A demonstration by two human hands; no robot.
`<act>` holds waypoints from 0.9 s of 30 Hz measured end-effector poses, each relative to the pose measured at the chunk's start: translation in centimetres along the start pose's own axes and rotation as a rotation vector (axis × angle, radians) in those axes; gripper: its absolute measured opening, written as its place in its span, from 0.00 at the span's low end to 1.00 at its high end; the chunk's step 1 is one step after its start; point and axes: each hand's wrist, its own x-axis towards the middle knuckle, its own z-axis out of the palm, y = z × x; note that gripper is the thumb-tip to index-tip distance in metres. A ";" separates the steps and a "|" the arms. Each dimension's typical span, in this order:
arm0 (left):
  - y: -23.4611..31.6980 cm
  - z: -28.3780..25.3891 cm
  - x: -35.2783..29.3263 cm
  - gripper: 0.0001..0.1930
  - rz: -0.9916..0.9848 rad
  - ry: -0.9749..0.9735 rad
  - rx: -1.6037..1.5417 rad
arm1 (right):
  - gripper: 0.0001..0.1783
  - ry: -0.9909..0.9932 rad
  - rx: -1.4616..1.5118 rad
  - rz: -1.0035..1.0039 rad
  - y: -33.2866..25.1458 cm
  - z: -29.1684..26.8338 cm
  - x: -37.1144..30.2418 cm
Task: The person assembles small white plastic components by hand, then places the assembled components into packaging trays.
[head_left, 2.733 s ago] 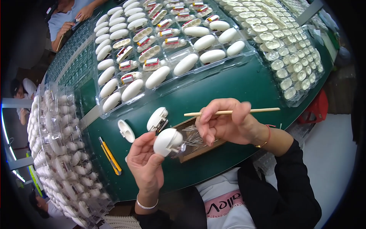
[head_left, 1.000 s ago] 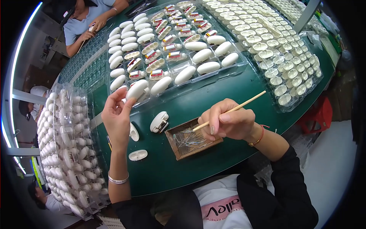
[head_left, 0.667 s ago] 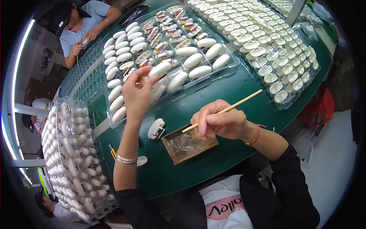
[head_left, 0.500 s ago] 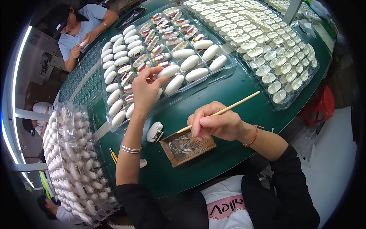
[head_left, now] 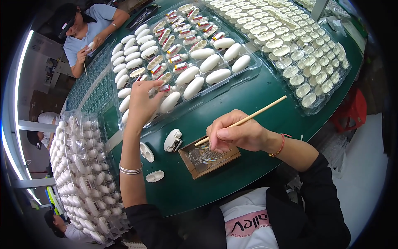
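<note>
My left hand [head_left: 143,101] reaches over a clear plastic tray [head_left: 215,89], its thumb and forefinger apart beside an opened white case with a red-and-white part [head_left: 165,88]. Nothing shows between those fingertips; the other fingers are partly hidden. Closed white oval cases [head_left: 193,87] fill the tray's near right corner and left side, with opened ones in the middle. In my right hand [head_left: 238,130] a thin wooden stick [head_left: 261,111] is pinched, slanting up to the right. Below that hand sits a small cardboard box [head_left: 195,172] of thin metal pins [head_left: 203,157].
Beside the box lie a white case with dark parts [head_left: 172,140] and two loose shell halves [head_left: 146,152]. Stacked trays of white cases [head_left: 78,174] rise at left, trays of cream shells [head_left: 286,50] at right. A co-worker [head_left: 89,37] sits across the green table [head_left: 182,199].
My left hand has moved left and nearer, away from a closed white case in the tray. My right hand keeps the stick almost unmoved. The view has shifted slightly.
</note>
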 end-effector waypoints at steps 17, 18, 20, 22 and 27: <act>10.3 -2.4 -13.3 0.18 0.317 0.301 0.194 | 0.12 0.333 -1.129 -0.311 -0.4 1.6 0.1; 11.4 -3.0 -14.9 0.24 0.312 0.145 0.193 | 0.15 0.339 -1.117 -0.299 -0.5 1.8 0.2; 12.2 -3.3 -15.5 0.13 0.417 0.111 0.051 | 0.20 0.248 -1.069 -0.280 -0.1 2.1 0.6; 11.9 -2.4 -15.2 0.13 0.403 0.104 -0.115 | 0.23 0.160 -1.008 -0.233 0.3 1.8 0.7; 10.0 -1.3 -14.6 0.14 0.370 0.052 -0.397 | 0.25 0.061 -0.863 -0.204 0.5 1.4 0.6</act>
